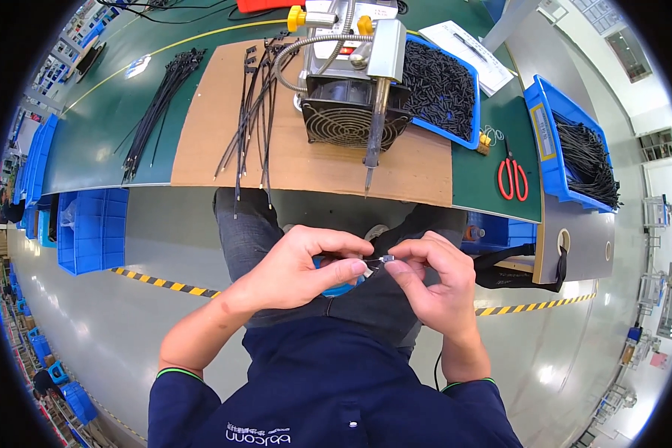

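Observation:
Above my lap, just off the table's near edge, my two hands meet. My right hand (pixel 439 280) is closed, pinching a small grey connector piece (pixel 387 258) between thumb and fingertips. A short stretch of thin dark wire (pixel 373 260) runs from that piece toward my left hand (pixel 310 265), whose thumb and fingers close around it. The wire's far end is hidden by the left fingers. Under the hands a blue round object (pixel 342 290) shows in part on my lap; its kind cannot be made out.
Ahead, a machine with a black fan (pixel 345 123) and pointed nozzle stands on cardboard (pixel 411 175). Black cables (pixel 255 112) overhang its edge; another bundle (pixel 160 112) lies left. Blue bins (pixel 476 112) of black sleeves and cables (pixel 586 149) stand right, near red-handled scissors (pixel 512 179).

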Demonstrator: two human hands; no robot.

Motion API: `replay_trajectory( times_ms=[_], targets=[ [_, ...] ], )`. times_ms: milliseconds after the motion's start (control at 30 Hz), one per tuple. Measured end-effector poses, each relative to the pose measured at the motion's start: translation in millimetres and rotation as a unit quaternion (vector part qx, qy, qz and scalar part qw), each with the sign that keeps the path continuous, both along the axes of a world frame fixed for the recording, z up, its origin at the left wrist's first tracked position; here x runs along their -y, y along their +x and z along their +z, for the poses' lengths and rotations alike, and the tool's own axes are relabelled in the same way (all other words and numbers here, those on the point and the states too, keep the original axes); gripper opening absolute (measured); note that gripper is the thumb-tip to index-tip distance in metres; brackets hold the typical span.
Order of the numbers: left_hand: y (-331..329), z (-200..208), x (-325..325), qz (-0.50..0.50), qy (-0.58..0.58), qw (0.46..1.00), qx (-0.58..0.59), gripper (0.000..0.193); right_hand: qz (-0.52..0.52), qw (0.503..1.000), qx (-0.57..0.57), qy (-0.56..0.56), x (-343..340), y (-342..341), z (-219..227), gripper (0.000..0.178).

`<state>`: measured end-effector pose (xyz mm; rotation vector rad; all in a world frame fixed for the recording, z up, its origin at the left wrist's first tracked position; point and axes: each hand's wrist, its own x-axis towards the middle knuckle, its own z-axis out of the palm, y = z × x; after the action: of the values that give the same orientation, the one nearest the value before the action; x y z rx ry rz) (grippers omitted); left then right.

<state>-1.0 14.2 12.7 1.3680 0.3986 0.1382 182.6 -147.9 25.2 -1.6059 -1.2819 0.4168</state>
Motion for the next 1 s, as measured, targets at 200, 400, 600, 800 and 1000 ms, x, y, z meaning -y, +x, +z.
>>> replay_trajectory(
  times_ms=[200, 400, 600, 800, 1000],
  targets=[
    [4, 10, -12, -0.058, -0.002, 0.997, -0.049, 0.024, 0.004, 1.0, -0.02, -0.01, -2, -4, -3, 0.017],
    [8, 23, -15, -0.07, 0.062, 0.995, -0.036, 0.017, 0.011, 0.998, -0.058, -0.034, -2, -4, -12, 0.014],
    [8, 19, -17, -0.076, 0.273, 0.958, 0.04, 0.013, 0.015, 0.999, -0.037, -0.002, -2, -5, -14, 0.013],
    [8, 17, -18, -0.059, 0.357, 0.931, 0.048, 0.01, 0.02, 0.999, -0.024, -0.012, -3, -5, -17, 0.013],
    [8, 17, -18, -0.035, 0.34, 0.939, 0.026, 0.009, 0.023, 0.998, -0.051, -0.003, -5, -7, -25, 0.012]
  ],
)
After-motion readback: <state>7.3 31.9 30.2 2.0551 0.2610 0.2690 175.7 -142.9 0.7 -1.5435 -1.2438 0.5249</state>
